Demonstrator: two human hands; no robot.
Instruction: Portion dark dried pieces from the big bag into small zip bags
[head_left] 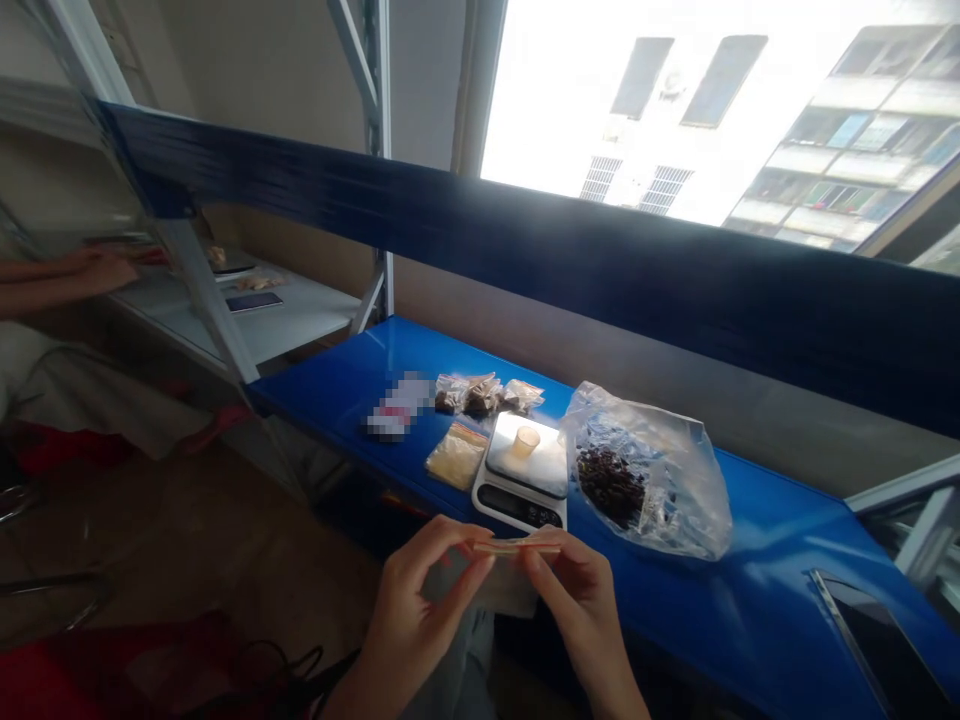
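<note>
In our hands, a small clear zip bag (510, 585) hangs over the lap, just off the near edge of the blue tabletop (757, 600). Our left hand (420, 585) and right hand (576, 580) each pinch its red-striped top between thumb and fingers, both grips closed, probably to spread the pull evenly along the seal; we cannot tell whether the mouth is parted. Just beyond sits a digital scale (517, 506) bearing a small cup (526, 441), its display towards us, presumably for reading. Left of it lies a flat zip bag (456, 457), with three filled bags (484, 395) farther back; right of it slumps a large plastic bag (679, 460) of dark dried pieces (611, 485). Open room runs right, towards a phone (889, 645) near the edge.
</note>
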